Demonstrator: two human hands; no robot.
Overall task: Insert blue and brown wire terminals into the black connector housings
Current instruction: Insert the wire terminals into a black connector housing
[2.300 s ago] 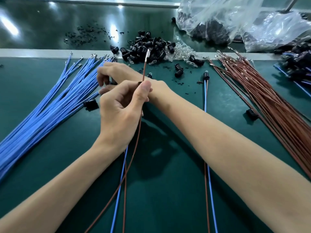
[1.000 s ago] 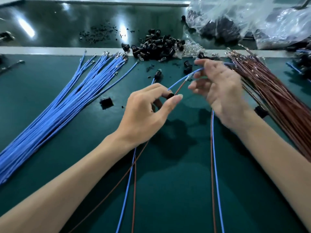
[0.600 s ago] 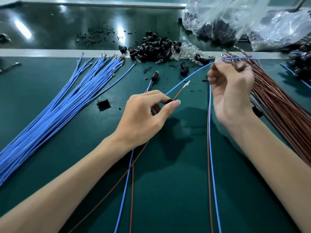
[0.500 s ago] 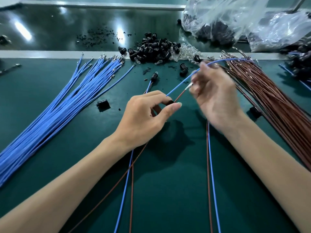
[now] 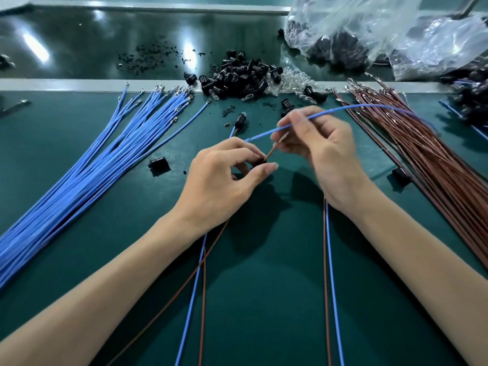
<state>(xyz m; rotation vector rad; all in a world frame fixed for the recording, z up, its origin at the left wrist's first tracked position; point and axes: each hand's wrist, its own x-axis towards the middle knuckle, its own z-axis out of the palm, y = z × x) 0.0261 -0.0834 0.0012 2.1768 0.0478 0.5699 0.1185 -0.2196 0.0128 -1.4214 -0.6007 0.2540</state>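
My left hand (image 5: 224, 180) pinches a small black connector housing (image 5: 258, 163) between thumb and forefinger at mid-table. A brown wire (image 5: 272, 152) sticks up and right out of the housing, its metal terminal near my right fingers. My right hand (image 5: 319, 151) pinches a blue wire (image 5: 343, 109) that arcs from right of the hand down toward the housing. Its tip lies just above my left forefinger. A fan of blue wires (image 5: 92, 165) lies on the left, a bundle of brown wires (image 5: 427, 159) on the right.
A heap of black housings (image 5: 237, 77) and clear bulbs (image 5: 293, 81) sits at the mat's far edge. Plastic bags (image 5: 369, 30) lie at the back right. Loose housings (image 5: 158, 163) (image 5: 401, 176) rest on the green mat. Finished wire pairs (image 5: 328, 273) (image 5: 198, 273) run toward me.
My right hand came back from the brown bundle carrying the blue wire and now sits close to my left hand. The left hand has kept its pinch on the housing.
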